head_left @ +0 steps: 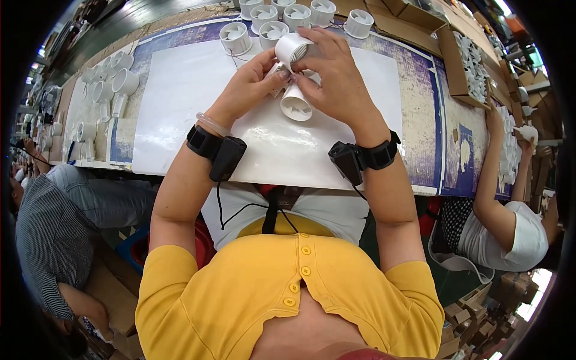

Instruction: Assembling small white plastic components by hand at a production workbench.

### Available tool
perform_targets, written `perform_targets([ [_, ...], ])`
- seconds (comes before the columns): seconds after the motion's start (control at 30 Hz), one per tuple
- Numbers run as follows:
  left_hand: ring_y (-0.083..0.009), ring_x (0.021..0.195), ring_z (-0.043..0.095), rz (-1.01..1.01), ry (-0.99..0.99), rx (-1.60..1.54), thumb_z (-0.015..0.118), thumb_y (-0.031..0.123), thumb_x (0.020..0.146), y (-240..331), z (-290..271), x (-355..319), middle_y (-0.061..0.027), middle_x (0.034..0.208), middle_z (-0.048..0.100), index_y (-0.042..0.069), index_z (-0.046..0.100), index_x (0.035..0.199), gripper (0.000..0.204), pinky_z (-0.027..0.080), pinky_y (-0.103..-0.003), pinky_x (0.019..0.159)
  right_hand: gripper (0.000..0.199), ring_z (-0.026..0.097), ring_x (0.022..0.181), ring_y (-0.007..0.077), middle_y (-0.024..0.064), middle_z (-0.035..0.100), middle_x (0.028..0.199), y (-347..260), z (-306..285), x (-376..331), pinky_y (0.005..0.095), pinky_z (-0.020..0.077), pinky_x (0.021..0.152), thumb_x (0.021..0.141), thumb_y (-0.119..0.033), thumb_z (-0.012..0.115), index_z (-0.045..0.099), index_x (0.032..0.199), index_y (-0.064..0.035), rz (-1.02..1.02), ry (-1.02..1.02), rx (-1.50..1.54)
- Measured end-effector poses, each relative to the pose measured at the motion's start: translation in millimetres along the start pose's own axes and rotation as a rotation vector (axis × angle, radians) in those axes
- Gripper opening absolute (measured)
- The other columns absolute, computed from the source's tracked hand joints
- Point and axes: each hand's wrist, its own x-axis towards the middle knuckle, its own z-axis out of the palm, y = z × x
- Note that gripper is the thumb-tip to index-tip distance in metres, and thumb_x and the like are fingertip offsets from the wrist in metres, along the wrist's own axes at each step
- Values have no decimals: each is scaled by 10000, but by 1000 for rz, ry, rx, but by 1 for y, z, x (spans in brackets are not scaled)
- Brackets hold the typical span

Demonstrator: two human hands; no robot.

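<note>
My left hand (pixel 255 83) is closed, pinching a narrow part of a white plastic fan housing (pixel 291 47) above the table. My right hand (pixel 337 77) curls around the same housing from the right, its fingers over the round grille side. Just under my fingers a white hollow tube-shaped part (pixel 296 103) shows its round opening toward me. The fingers hide how this part and the housing meet. Beneath both hands lies a glossy white sheet (pixel 198 114). Beyond them stand several white round fan units (pixel 273 31) with blades inside and thin dark wires.
More white fan housings with handles (pixel 125 83) lie at the left. An open cardboard box (pixel 451 63) of small white parts stands at the right. A co-worker's arm (pixel 493 147) reaches onto the table at the right, and another person (pixel 57 222) sits at the left.
</note>
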Motion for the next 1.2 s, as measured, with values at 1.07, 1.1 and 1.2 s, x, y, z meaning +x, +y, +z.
perform_targets([
  [1.07, -75, 994, 524, -6, 21, -80, 512, 123, 937, 4, 0, -3, -27, 1175, 524, 40, 338, 1348, 454, 463, -226, 799, 151, 458, 1186, 256, 39, 546, 1268, 10, 5, 4, 371, 396, 976, 703, -139, 761, 743, 852, -127, -85, 45, 119],
  [1.1, -75, 981, 527, 0, 24, -58, 512, 125, 937, 2, 0, -2, -28, 1165, 529, 40, 345, 1340, 445, 464, -229, 795, 150, 457, 1187, 256, 37, 547, 1266, 10, 5, 4, 368, 395, 977, 703, -142, 760, 745, 852, -130, -82, 44, 119],
  [1.2, -76, 960, 534, -2, 41, -26, 514, 123, 936, 3, 1, -3, -32, 1144, 538, 40, 356, 1328, 430, 464, -233, 792, 159, 457, 1191, 250, 41, 549, 1262, 10, 7, 3, 362, 395, 977, 710, -139, 755, 743, 867, -129, -72, 50, 119],
])
